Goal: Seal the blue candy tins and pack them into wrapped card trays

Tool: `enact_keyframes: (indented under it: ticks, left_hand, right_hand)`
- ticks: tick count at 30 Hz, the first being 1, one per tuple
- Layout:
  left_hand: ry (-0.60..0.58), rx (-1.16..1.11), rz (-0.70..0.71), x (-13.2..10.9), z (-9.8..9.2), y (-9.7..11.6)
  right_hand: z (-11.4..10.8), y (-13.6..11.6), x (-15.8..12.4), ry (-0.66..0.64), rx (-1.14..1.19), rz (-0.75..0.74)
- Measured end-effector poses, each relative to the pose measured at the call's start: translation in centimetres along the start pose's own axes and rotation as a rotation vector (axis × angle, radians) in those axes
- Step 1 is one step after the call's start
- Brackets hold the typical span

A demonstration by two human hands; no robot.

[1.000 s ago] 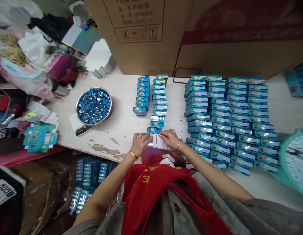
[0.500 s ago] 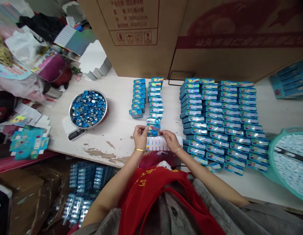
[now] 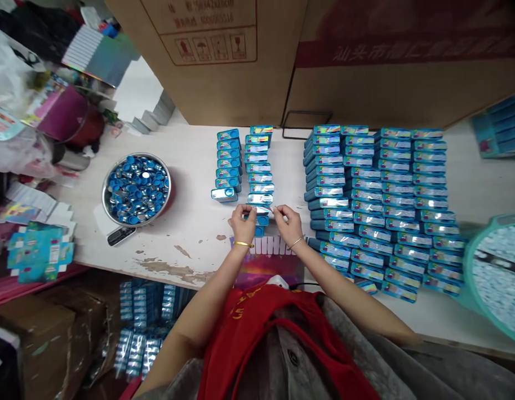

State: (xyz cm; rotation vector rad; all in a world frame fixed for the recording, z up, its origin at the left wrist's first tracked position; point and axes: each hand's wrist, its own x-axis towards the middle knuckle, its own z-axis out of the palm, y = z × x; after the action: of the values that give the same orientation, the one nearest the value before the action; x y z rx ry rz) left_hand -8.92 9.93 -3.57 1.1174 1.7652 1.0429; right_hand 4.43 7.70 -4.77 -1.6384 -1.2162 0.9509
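My left hand and my right hand face each other with fingertips pinched. Between them a small shiny label strip spans the top of a small blue box in the near part of the middle column. Just below it stand further blue boxes, partly hidden by my left fingers. A sheet of pale label strips lies flat under my wrists at the table's front edge. Beyond my hands, a column of labelled blue boxes runs away from me, with a second column to its left.
A metal bowl of blue and silver caps stands at left. Packed rows of blue boxes fill the right side, beside a teal basin of pale pieces. Large cartons wall off the back. Flattened cartons lie far left.
Both hands have moved slightly away from me, from the near boxes to the one behind. The shiny strip now stretches between my fingertips. The whole view has shifted slightly.
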Motion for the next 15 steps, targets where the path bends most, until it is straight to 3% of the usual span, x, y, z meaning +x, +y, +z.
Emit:
enact_keyframes:
  ticks: [10,15]
  left_hand:
    - [0.034,0.536,0.047,0.5,0.5,-0.2]
    - [0.010,0.556,-0.061,1.5,0.1,-0.1]
  right_hand:
    - [1.0,2.6,0.2,-0.011,-0.200,0.035]
    - [1.1,2.7,0.0,-0.031,-0.272,0.065]
